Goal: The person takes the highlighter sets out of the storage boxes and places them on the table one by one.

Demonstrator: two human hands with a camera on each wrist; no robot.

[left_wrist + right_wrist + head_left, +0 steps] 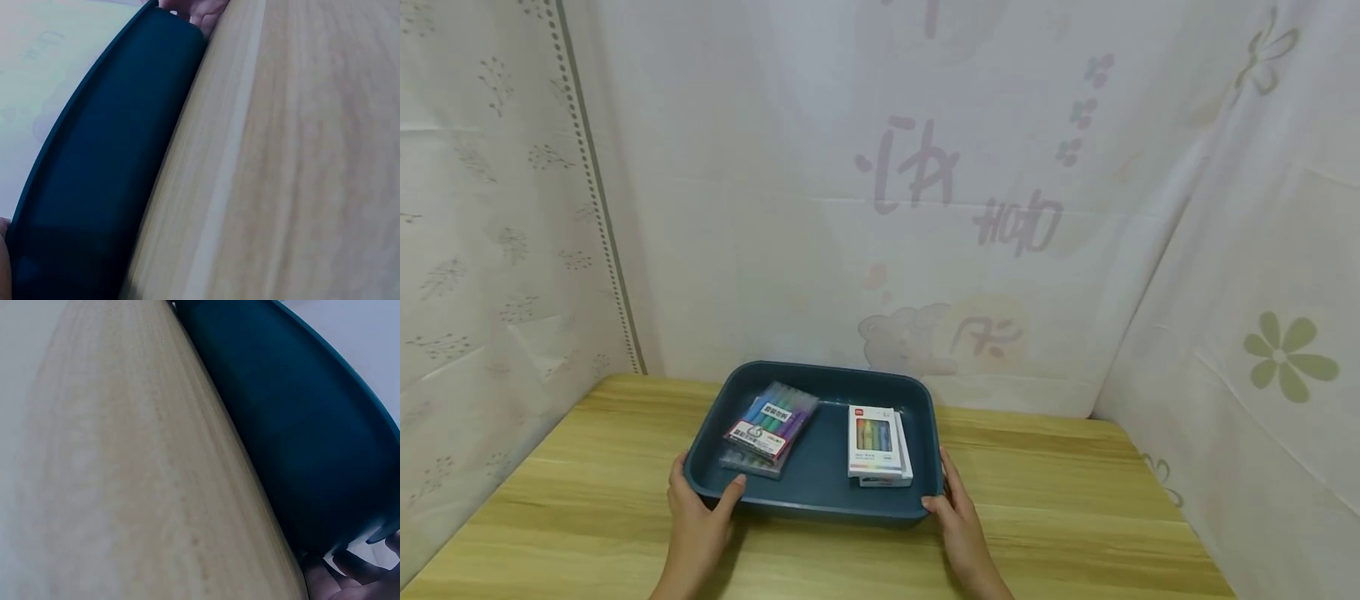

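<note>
A dark teal plastic tray (823,507) is at the table's back edge, between both hands. My left hand (698,510) grips its front left corner, thumb over the rim and fingers along the outer left side. At the front right corner my right hand (957,518) holds the tray, its thumb at the front rim. Inside, on the left, a clear pack of coloured pens (775,417) lies on another clear pack (752,462). On the right, a white box of coloured markers (874,442) rests on a second white box (904,471). Whether the tray touches the table cannot be told.
The wood-grain table (1037,500) extends to both sides and in front of the tray. Printed white curtains (775,208) hang behind it and along the left and right sides, close to the table's edges.
</note>
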